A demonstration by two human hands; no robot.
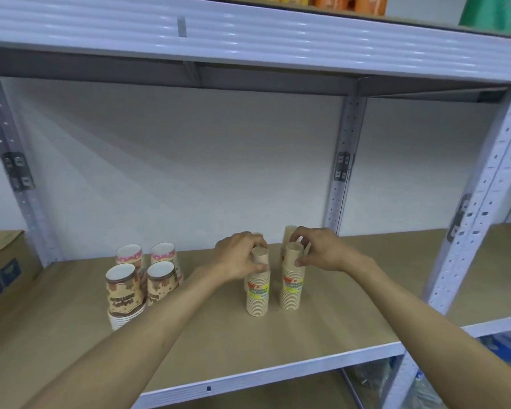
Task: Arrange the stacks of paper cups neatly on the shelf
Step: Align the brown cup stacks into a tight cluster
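Observation:
Two tall stacks of plain tan paper cups with yellow labels stand side by side mid-shelf. My left hand [239,258] grips the top of the left tan stack [258,290]. My right hand [316,250] pinches the top of the right tan stack [292,284]. Behind them more tan stacks [289,233] are mostly hidden by my hands. To the left stand several stacks of patterned cups: two brown ones in front [126,290], [161,280], two pink ones behind [129,253], [163,253]. All rest on the brown shelf board [322,335].
A cardboard box [3,267] sits at the shelf's left end. White perforated uprights [481,196] frame the right side, with another at the back [341,172]. The upper shelf beam [248,33] hangs overhead with orange packages on it. Bare board lies right of the cups.

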